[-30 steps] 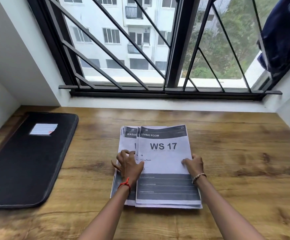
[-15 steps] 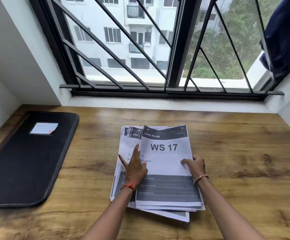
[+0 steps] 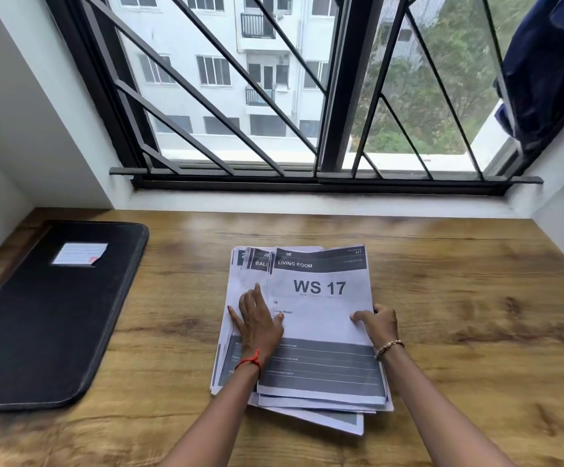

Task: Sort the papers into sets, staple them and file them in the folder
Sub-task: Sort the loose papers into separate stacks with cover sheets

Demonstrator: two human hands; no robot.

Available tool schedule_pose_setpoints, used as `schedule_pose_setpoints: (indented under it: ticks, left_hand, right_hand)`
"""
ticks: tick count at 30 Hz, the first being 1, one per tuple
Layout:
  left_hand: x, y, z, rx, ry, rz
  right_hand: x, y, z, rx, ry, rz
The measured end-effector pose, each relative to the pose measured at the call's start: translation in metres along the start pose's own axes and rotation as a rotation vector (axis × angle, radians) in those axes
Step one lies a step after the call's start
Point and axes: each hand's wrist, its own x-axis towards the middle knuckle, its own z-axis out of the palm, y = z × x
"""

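**Two hands working a fanned stack of papers**

A stack of papers (image 3: 307, 382) is lying in the middle of the wooden table (image 3: 459, 298), loosely fanned, with lower sheets poking out at six and at nine o'clock. The top sheet (image 3: 321, 298) is showing "LIVING ROOM" in its dark header and "WS 17" in large type; the sheet peeking out just to its nine o'clock is starting "BAL".

The left hand (image 3: 258, 326) is lying flat on the nine o'clock side of the stack, fingers straight and spread, pressing down on the fanned sheets and grasping nothing. A red thread (image 3: 250, 360) is circling its wrist. The right hand (image 3: 376, 323) is sitting at the three o'clock edge of the top sheet, fingers curled over that edge and gripping it; whether more sheets are caught underneath, I cannot tell. A beaded bracelet (image 3: 388, 347) is hanging at that wrist.

Well apart at nine o'clock from the stack, a black folder (image 3: 48, 325) is lying closed on the table, a small lined label (image 3: 80, 253) on its cover. At twelve o'clock a barred window (image 3: 336, 96) is facing a white building. A dark blue cloth (image 3: 550, 69) is hanging at two o'clock.
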Motion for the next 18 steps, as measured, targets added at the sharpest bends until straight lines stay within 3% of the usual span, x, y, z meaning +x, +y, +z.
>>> schedule_pose_setpoints:
  ticks: [4,18]
  left_hand:
    - [-0.004,-0.006,0.003,0.085,-0.039,0.023]
    - [0.011,0.005,-0.01,-0.201,-0.052,0.019]
  right_hand:
    - [0.0,0.001,-0.002,-0.01,0.006,-0.002]
    - [0.0,0.003,0.001,-0.013,-0.016,-0.04]
